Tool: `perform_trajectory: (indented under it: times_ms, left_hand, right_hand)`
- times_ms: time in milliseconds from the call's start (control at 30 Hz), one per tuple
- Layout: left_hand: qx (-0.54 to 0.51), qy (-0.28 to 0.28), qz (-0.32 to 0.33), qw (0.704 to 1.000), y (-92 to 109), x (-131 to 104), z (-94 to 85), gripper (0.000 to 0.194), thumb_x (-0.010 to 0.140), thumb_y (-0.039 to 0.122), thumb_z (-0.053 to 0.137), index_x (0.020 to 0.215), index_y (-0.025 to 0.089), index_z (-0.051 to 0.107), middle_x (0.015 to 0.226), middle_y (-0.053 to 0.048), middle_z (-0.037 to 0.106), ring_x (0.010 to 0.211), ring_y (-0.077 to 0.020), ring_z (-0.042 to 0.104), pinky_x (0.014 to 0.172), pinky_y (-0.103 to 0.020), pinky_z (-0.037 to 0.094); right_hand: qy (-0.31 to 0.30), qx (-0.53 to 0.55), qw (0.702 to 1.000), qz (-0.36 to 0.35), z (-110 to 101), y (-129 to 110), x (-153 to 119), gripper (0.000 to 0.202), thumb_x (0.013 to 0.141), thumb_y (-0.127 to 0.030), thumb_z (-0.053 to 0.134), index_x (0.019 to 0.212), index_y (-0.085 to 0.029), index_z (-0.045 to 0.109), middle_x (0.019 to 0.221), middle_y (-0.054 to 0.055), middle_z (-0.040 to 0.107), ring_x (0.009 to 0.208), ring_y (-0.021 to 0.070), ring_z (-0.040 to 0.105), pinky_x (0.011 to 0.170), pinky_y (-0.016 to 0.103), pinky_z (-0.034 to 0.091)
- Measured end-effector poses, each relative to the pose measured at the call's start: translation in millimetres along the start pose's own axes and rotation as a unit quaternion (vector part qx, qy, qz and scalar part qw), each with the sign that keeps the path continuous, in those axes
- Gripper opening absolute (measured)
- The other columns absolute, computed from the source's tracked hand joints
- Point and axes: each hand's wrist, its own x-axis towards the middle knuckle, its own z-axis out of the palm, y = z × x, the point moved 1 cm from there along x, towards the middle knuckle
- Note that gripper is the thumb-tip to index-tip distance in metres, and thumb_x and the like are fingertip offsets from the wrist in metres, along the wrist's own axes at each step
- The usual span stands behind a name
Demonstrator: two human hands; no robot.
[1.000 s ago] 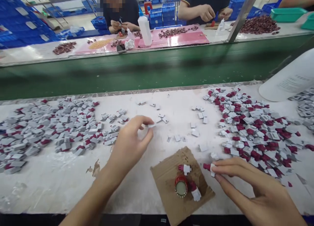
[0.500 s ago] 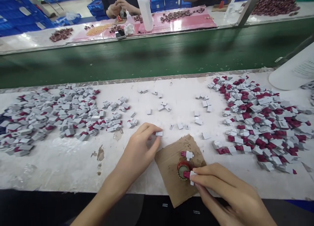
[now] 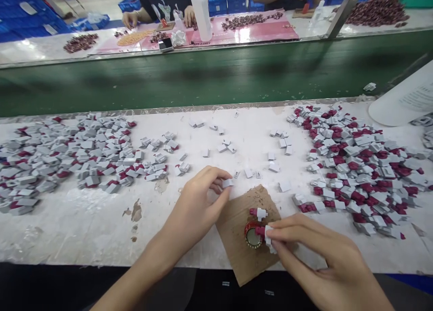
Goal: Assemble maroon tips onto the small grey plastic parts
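My left hand [image 3: 206, 198] pinches a small light grey block [image 3: 228, 183] between thumb and fingertips, just above the cardboard's upper left edge. My right hand [image 3: 321, 252] grips a grey and maroon piece [image 3: 268, 235], its maroon end over the rim of an upturned bottle cap [image 3: 253, 237]. The cap, red outside, sits on a square of brown cardboard [image 3: 237, 252]. Another maroon and grey piece [image 3: 259, 213] lies on the cardboard just behind the cap. Loose grey blocks [image 3: 248, 172] are scattered behind the cardboard.
Heaps of grey and maroon pieces lie at left [image 3: 101, 153] and right [image 3: 365, 166]. A large white bottle [image 3: 402, 99] is at the right. Beyond a green barrier [image 3: 203, 81], people's hands are over another table with a white bottle [image 3: 201, 16] and maroon piles.
My left hand and its block have moved slightly right. My right hand has raised the piece a little from the cap and shifted right. Across the barrier, one person's hands have parted.
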Motion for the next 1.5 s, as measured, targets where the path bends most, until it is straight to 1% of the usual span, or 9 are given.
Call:
perform_trajectory:
  times_ms: [133, 267, 433, 733, 1000, 1200, 1300, 1367, 1500]
  left_hand:
    - [-0.228, -0.058, -0.045, 0.971, 21.3, 6.4, 12.4, 0.016, 0.104, 0.034, 0.077, 0.116, 0.024, 0.074, 0.105, -0.005, 0.082, 0.100, -0.0246, 0.080, 0.089, -0.038, 0.065]
    - [-0.387, -0.115, -0.075, 0.912, 38.3, 12.7, 27.9, 0.026, 0.102, 0.034, 0.082, 0.123, 0.021, 0.074, 0.106, -0.008, 0.087, 0.099, -0.0252, 0.083, 0.087, -0.037, 0.068]
    - [-0.438, -0.139, -0.084, 0.884, 45.9, 14.7, 39.3, 0.024, 0.102, 0.031, 0.083, 0.121, 0.018, 0.077, 0.112, -0.010, 0.087, 0.105, -0.0262, 0.084, 0.092, -0.037, 0.068]
    - [-0.442, -0.155, -0.072, 0.880, 39.9, 17.7, 43.5, 0.015, 0.104, 0.025, 0.081, 0.117, 0.019, 0.079, 0.113, -0.008, 0.088, 0.103, -0.0218, 0.084, 0.089, -0.031, 0.066]
    - [-0.349, -0.130, -0.008, 0.928, 36.0, 11.9, 43.6, 0.011, 0.103, 0.022, 0.080, 0.114, 0.025, 0.083, 0.110, -0.003, 0.086, 0.103, -0.0203, 0.083, 0.092, -0.030, 0.067]
    - [-0.120, -0.069, 0.054, 0.989, 30.0, 14.1, 14.8, 0.013, 0.107, 0.030, 0.068, 0.113, 0.031, 0.079, 0.107, -0.001, 0.081, 0.098, -0.0222, 0.079, 0.088, -0.037, 0.066]
    - [0.065, 0.042, 0.051, 0.996, 6.5, 13.8, -19.3, 0.017, 0.104, 0.040, 0.066, 0.105, 0.031, 0.080, 0.102, -0.004, 0.077, 0.094, -0.0280, 0.074, 0.081, -0.042, 0.064]
    - [0.151, 0.097, 0.016, 0.984, -15.6, 11.8, -42.2, 0.023, 0.100, 0.047, 0.065, 0.105, 0.030, 0.079, 0.102, -0.007, 0.076, 0.096, -0.0330, 0.073, 0.077, -0.044, 0.062]
    - [0.239, 0.105, -0.045, 0.964, -53.1, 4.9, -72.1, 0.026, 0.099, 0.050, 0.061, 0.103, 0.030, 0.078, 0.100, -0.008, 0.078, 0.100, -0.0381, 0.074, 0.076, -0.046, 0.059]
  right_hand:
    - [0.078, 0.151, 0.981, 0.094, -9.2, 11.6, 13.9, 0.010, 0.100, -0.032, 0.086, 0.105, -0.039, 0.092, 0.103, 0.002, 0.090, 0.090, 0.0257, 0.087, 0.070, 0.030, 0.073]
    - [0.131, 0.308, 0.934, 0.128, -11.9, 26.7, 26.9, 0.006, 0.097, -0.035, 0.091, 0.103, -0.037, 0.092, 0.107, 0.002, 0.091, 0.105, 0.0274, 0.088, 0.091, 0.037, 0.074]
    - [0.158, 0.375, 0.902, 0.145, -10.0, 26.7, 31.3, 0.009, 0.093, -0.038, 0.095, 0.101, -0.035, 0.092, 0.106, 0.001, 0.091, 0.105, 0.0257, 0.088, 0.094, 0.038, 0.074]
    - [0.160, 0.328, 0.921, 0.136, -9.5, 28.1, 32.6, 0.011, 0.092, -0.038, 0.096, 0.101, -0.032, 0.093, 0.103, 0.002, 0.090, 0.098, 0.0210, 0.087, 0.089, 0.025, 0.072]
    - [0.069, 0.209, 0.971, 0.093, -20.2, 21.0, 42.7, 0.008, 0.098, -0.030, 0.090, 0.104, -0.034, 0.093, 0.101, 0.003, 0.088, 0.093, 0.0193, 0.085, 0.078, 0.023, 0.070]
    - [-0.024, 0.088, 0.993, 0.078, -35.7, 6.4, 78.4, 0.015, 0.099, -0.037, 0.083, 0.110, -0.031, 0.092, 0.117, 0.009, 0.087, 0.104, 0.0270, 0.083, 0.087, 0.041, 0.072]
    - [0.081, -0.105, 0.987, 0.089, -76.9, 11.4, 128.1, 0.022, 0.099, -0.040, 0.082, 0.116, -0.029, 0.090, 0.113, 0.011, 0.087, 0.088, 0.0281, 0.082, 0.074, 0.045, 0.071]
    - [0.213, -0.281, 0.930, 0.102, -112.6, 21.8, 171.9, 0.023, 0.101, -0.030, 0.075, 0.121, -0.027, 0.087, 0.115, 0.010, 0.086, 0.093, 0.0283, 0.081, 0.085, 0.046, 0.069]
    - [0.259, -0.343, 0.890, 0.150, -165.8, 57.1, 255.7, 0.031, 0.098, -0.011, 0.073, 0.126, -0.019, 0.083, 0.114, 0.015, 0.084, 0.115, 0.0379, 0.079, 0.109, 0.057, 0.060]
